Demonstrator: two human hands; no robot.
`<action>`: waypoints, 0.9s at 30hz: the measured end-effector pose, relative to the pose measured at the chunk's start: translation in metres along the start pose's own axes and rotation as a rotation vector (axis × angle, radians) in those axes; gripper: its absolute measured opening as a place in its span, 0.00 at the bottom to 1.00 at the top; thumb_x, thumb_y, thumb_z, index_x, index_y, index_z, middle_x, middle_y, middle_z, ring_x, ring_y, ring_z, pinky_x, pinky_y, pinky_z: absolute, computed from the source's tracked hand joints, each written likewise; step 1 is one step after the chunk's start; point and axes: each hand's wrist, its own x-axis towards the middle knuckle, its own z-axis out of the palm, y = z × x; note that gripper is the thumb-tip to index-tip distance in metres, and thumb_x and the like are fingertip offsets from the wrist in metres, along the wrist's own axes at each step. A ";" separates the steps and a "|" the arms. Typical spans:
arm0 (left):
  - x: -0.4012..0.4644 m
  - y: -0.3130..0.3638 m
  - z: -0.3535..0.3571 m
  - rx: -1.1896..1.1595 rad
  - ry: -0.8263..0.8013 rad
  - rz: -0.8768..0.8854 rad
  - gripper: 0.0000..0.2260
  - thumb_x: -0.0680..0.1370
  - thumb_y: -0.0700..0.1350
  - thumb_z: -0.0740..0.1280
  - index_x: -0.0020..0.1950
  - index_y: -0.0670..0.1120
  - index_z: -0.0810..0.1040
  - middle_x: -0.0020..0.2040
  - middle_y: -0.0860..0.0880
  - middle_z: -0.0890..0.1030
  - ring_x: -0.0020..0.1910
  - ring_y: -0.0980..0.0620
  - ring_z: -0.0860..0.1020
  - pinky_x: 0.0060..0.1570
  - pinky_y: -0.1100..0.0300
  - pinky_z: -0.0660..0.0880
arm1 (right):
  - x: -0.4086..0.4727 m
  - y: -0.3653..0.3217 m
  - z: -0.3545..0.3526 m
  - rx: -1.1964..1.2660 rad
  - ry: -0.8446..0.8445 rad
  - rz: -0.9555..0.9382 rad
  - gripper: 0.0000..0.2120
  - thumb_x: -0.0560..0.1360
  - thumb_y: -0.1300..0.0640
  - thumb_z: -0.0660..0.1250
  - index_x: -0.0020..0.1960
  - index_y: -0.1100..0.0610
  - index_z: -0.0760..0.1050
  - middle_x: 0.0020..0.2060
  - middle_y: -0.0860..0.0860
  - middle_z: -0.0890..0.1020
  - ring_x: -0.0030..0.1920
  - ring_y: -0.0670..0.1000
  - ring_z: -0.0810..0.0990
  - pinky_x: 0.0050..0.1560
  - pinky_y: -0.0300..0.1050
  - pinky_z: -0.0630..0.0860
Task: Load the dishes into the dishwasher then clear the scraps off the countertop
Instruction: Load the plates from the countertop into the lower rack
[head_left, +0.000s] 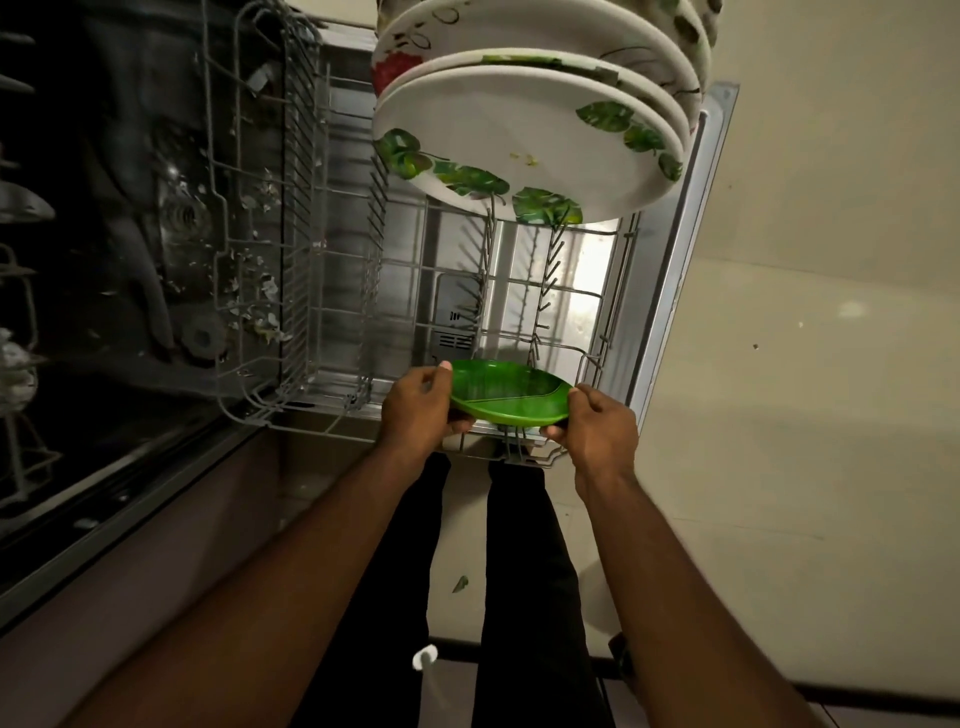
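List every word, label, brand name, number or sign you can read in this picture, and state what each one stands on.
No readable text in the head view.
White plates: leaf and fruit pictures only, no lettering.
Green plate: plain, no marking.
Detergent compartment on the dishwasher door: small dark marks, too small to read.

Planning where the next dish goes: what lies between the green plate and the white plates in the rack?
In the head view, only empty rack tines lie between the green plate and the white plates; no dish there.
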 end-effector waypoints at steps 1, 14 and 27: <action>0.000 0.001 0.001 0.011 0.005 0.016 0.15 0.85 0.52 0.65 0.59 0.41 0.81 0.56 0.38 0.83 0.44 0.40 0.87 0.34 0.56 0.83 | 0.002 -0.001 0.000 -0.014 0.010 -0.016 0.13 0.85 0.61 0.65 0.67 0.61 0.81 0.43 0.49 0.85 0.24 0.49 0.81 0.29 0.42 0.83; 0.036 0.029 0.022 0.085 0.094 -0.018 0.14 0.86 0.51 0.64 0.57 0.40 0.78 0.45 0.44 0.83 0.37 0.45 0.86 0.45 0.46 0.86 | 0.047 -0.013 0.026 -0.177 0.091 -0.042 0.12 0.85 0.51 0.67 0.47 0.57 0.79 0.32 0.53 0.84 0.25 0.47 0.84 0.27 0.37 0.80; 0.012 0.014 0.007 0.092 0.028 0.030 0.18 0.87 0.60 0.55 0.51 0.50 0.77 0.41 0.41 0.86 0.36 0.42 0.86 0.38 0.51 0.82 | 0.015 -0.001 0.018 -0.084 0.023 -0.075 0.20 0.87 0.42 0.57 0.58 0.58 0.79 0.47 0.57 0.87 0.33 0.52 0.88 0.43 0.51 0.87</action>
